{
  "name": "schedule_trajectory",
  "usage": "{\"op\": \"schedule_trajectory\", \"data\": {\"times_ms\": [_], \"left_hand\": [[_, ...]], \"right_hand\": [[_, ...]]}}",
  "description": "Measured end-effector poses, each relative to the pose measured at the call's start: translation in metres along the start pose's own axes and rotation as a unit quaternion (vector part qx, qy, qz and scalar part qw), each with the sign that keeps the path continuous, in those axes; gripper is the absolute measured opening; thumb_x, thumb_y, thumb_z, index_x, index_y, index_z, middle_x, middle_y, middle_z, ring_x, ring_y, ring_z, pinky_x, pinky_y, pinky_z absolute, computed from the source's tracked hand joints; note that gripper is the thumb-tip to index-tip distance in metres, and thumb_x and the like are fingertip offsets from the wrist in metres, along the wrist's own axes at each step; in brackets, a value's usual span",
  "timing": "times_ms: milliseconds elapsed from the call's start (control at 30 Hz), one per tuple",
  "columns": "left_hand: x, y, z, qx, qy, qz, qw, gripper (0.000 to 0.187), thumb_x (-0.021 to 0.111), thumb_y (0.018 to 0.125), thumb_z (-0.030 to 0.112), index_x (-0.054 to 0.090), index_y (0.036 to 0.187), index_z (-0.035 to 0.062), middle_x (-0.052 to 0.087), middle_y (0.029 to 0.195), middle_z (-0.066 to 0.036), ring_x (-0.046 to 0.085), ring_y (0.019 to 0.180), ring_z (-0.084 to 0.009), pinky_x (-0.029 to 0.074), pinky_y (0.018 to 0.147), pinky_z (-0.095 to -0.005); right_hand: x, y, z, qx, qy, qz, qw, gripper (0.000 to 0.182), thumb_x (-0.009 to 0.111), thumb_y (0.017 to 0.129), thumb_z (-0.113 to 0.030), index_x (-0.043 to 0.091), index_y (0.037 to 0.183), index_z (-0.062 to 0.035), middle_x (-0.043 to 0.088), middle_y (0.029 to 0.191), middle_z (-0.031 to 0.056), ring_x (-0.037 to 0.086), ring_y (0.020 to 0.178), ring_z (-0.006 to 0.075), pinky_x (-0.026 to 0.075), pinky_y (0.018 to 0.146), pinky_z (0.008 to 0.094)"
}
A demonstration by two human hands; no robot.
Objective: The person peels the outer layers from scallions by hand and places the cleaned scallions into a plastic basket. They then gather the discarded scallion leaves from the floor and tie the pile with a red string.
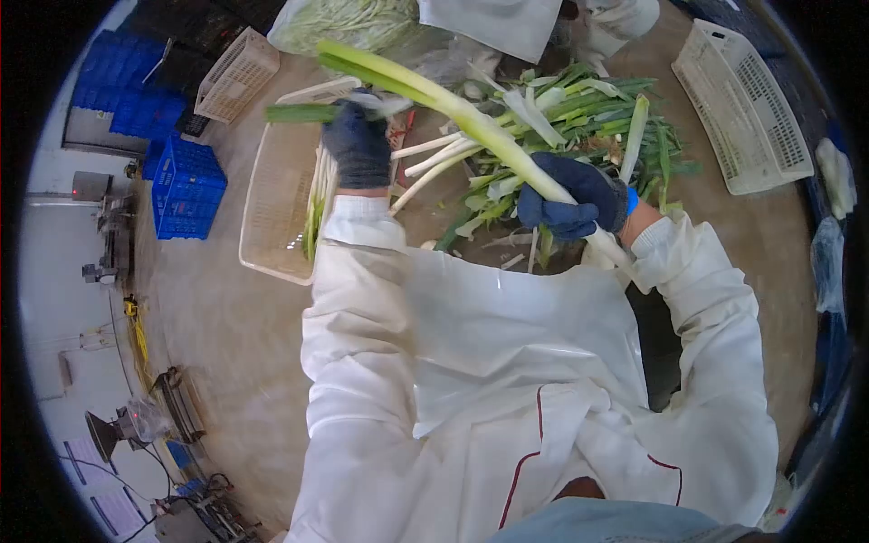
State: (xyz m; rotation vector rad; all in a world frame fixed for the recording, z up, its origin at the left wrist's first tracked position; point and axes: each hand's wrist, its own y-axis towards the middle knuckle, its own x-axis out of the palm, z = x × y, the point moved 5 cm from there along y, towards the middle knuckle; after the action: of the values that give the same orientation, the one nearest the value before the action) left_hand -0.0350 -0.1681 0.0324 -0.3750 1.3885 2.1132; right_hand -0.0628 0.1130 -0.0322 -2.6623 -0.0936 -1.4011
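A thick leek (pixel 471 118), pale at the base and green at the top, slants up and left across the view. My right hand (pixel 570 195), in a dark blue glove, is closed around its white lower part. My left hand (pixel 355 145), gloved too, is closed on a leek leaf (pixel 299 113) whose green end sticks out to the left. Under that hand a cream crate (pixel 272 190) holds several long trimmed stalks (pixel 317 199). Beyond my right hand lies a heap of loose green leaves and trimmings (pixel 588 118) on the floor.
A white crate (pixel 747 109) stands at the right, another crate (pixel 237 77) at the upper left near a blue crate (pixel 188 190). A clear bag of pale green vegetables (pixel 348 23) lies at the top. Another person's white sleeve (pixel 620 23) shows at the top.
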Motion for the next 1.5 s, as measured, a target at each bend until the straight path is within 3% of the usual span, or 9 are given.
{"op": "schedule_trajectory", "data": {"times_ms": [167,267,367,467,867,1000,1167,1367,1500], "left_hand": [[0.042,-0.029,0.013,0.157,0.133,-0.433,0.878,0.017,0.066,0.073,0.005,0.066,0.09,0.0085,0.066,0.085,-0.011,0.065,0.087,-0.0246,0.053,0.071,-0.033],[0.056,-0.047,0.035,-0.172,-0.304,-0.369,0.862,0.021,0.066,0.073,-0.001,0.064,0.093,0.0031,0.061,0.099,-0.014,0.063,0.092,-0.0236,0.054,0.074,-0.0321],[0.052,-0.043,0.068,-0.02,-0.359,-0.309,0.88,0.016,0.067,0.077,0.004,0.063,0.092,0.0005,0.062,0.095,-0.014,0.064,0.085,-0.0208,0.055,0.068,-0.0291],[0.056,-0.045,0.08,-0.428,-0.401,-0.291,0.756,0.017,0.067,0.085,0.017,0.063,0.089,0.001,0.063,0.078,-0.01,0.063,0.068,-0.0156,0.051,0.059,-0.026],[0.053,-0.029,0.015,-0.113,-0.227,-0.11,0.961,0.019,0.059,0.089,0.015,0.062,0.075,0.003,0.061,0.066,-0.005,0.054,0.052,-0.0122,0.044,0.052,-0.0261],[0.002,0.004,-0.01,-0.371,-0.288,-0.018,0.883,0.015,0.061,0.088,0.016,0.065,0.082,0.0027,0.065,0.08,-0.009,0.059,0.065,-0.0164,0.047,0.059,-0.0293],[0.067,-0.056,0.001,-0.29,-0.238,-0.396,0.838,0.031,0.06,0.087,0.011,0.059,0.115,-0.0008,0.063,0.103,-0.009,0.058,0.094,-0.0156,0.048,0.083,-0.0293],[0.077,-0.073,0.094,-0.33,-0.558,-0.392,0.652,0.034,0.062,0.086,0.011,0.057,0.118,0.0,0.061,0.11,-0.006,0.055,0.103,-0.0162,0.04,0.094,-0.0293],[0.08,-0.059,0.087,-0.33,-0.522,-0.322,0.718,0.029,0.048,0.094,0.021,0.059,0.105,-0.0036,0.063,0.101,-0.014,0.062,0.092,-0.0227,0.049,0.085,-0.0339]], "right_hand": [[-0.008,-0.009,-0.014,-0.049,-0.09,0.225,0.969,0.057,0.039,0.095,-0.048,0.06,0.09,0.0053,0.051,0.049,0.0001,0.039,0.034,0.003,0.034,0.032,0.0184],[-0.02,-0.007,-0.02,-0.075,-0.177,0.279,0.941,0.048,0.046,0.094,-0.044,0.063,0.089,0.0008,0.055,0.059,0.0014,0.045,0.039,0.0059,0.037,0.036,0.019],[-0.026,-0.005,-0.021,-0.093,-0.264,0.326,0.903,0.044,0.048,0.094,-0.042,0.064,0.089,-0.0008,0.055,0.061,0.0014,0.048,0.043,0.0076,0.039,0.04,0.0203],[-0.022,-0.001,-0.019,-0.104,-0.354,0.358,0.858,0.046,0.044,0.096,-0.041,0.063,0.091,0.0002,0.054,0.059,0.0007,0.046,0.044,0.0066,0.038,0.043,0.0194],[-0.001,0.007,0.002,-0.001,0.071,-0.061,0.996,0.065,0.033,0.096,-0.052,0.056,0.101,0.0091,0.044,0.047,-0.0009,0.035,0.031,0.0041,0.032,0.03,0.0216],[0.011,-0.009,0.001,-0.003,-0.027,0.005,1.0,0.063,0.032,0.097,-0.049,0.057,0.092,0.0083,0.041,0.04,-0.0026,0.033,0.029,0.0043,0.031,0.029,0.0206],[-0.007,-0.007,-0.01,-0.069,-0.057,0.113,0.99,0.059,0.033,0.098,-0.047,0.059,0.094,0.0059,0.044,0.044,-0.0024,0.036,0.032,0.0039,0.033,0.032,0.0191],[-0.02,0.007,-0.011,-0.083,-0.137,0.258,0.953,0.044,0.044,0.096,-0.041,0.061,0.102,-0.0005,0.056,0.06,-0.0012,0.048,0.044,0.0042,0.04,0.039,0.018],[-0.026,0.008,-0.012,-0.178,-0.267,0.267,0.909,0.034,0.053,0.094,-0.031,0.058,0.107,0.0002,0.064,0.084,0.0075,0.061,0.064,0.0121,0.051,0.056,0.0235]]}}
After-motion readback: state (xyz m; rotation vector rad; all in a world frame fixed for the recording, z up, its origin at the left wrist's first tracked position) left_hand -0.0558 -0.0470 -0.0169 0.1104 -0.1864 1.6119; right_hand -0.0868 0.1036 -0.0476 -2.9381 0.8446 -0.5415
